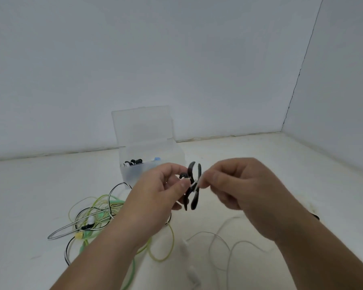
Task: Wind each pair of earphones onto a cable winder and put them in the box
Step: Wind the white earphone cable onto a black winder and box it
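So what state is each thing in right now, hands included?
Box: open, lid upright, wound earphones inside.
Cable winder: held above the table, white cable across its middle.
White earphones: mostly unwound, trailing on the table.
Coloured earphones: unwound, tangled on the table.
Left hand: pinches the winder.
Right hand: pinches the white cable at the winder.

Two hands: left hand (155,191), right hand (241,185); one winder (195,200); one box (151,143); one white cable (203,232); one tangle (101,214)
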A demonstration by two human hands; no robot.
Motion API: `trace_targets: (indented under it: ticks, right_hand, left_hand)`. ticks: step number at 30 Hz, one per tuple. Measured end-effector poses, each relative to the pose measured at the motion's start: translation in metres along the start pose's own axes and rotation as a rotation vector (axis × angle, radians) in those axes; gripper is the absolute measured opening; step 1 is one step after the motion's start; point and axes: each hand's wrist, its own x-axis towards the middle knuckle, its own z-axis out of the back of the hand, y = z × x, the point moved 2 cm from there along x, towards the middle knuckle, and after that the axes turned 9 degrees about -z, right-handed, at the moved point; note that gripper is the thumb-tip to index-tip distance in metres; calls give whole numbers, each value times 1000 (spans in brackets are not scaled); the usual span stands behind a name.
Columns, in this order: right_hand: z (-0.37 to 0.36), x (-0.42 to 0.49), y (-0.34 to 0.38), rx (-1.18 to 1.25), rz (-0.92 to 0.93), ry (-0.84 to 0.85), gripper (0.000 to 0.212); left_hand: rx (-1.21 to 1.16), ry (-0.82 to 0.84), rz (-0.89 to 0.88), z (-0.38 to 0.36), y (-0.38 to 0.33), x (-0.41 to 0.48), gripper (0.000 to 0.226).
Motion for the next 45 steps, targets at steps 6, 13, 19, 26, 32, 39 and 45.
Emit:
trace_targets:
  ticks: [6, 13, 19, 26, 32, 39, 45]
  right_hand:
    - [10, 1, 1, -338, 130, -411, 26]
    - [11, 8, -14, -359, -117, -303, 28]
    - [-13, 5, -20, -398, -218, 214, 30]
    - [-8, 0, -4, -242, -8, 96, 24]
    - [3, 3, -4, -30, 18, -124, 26]
    - [7, 5, -4, -381, 109, -446, 30]
    - [9, 9, -15, -319, -160, -290, 31]
  left_hand:
    - [-40, 205, 28, -7, -2, -4, 13]
    - [-341, 213, 14, -7, -9, -5, 12]
    - [-317, -116, 14, 2, -7, 1, 11]
    - [-169, -111, -8, 6, -1, 2, 11]
    - [19, -23, -21, 2, 3, 2, 16]
    - [39, 185, -14, -7, 1, -1, 15]
    - [-313, 185, -13, -7, -8, -4, 14]
